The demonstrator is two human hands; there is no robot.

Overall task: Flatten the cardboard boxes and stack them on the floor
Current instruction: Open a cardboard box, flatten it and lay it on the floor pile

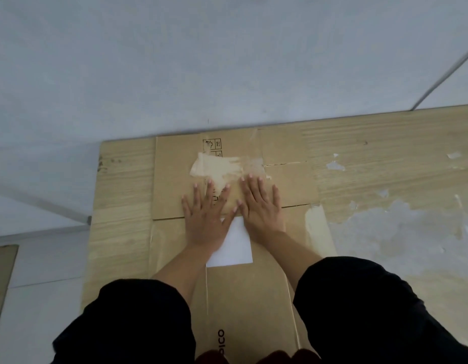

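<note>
**A:** why are both palms on the box [235,285]? It's lying mid-frame on a wooden board [385,164], already looking flat.

**B:** I'd guess to press the folds down so it won't spring back. Left hand [205,219] and right hand [261,206] sit side by side, fingers straight and spread, gripping nothing, just above the white label [236,248].

**A:** Count?

**B:** One box under the hands, two hands, one label. A second cardboard piece [1,274] peeks in at lower left, on the floor [175,61].

Worn wood-grain board [385,158] with peeling patches, pale grey floor [175,61], perhaps a cable [443,77] at right.
</note>
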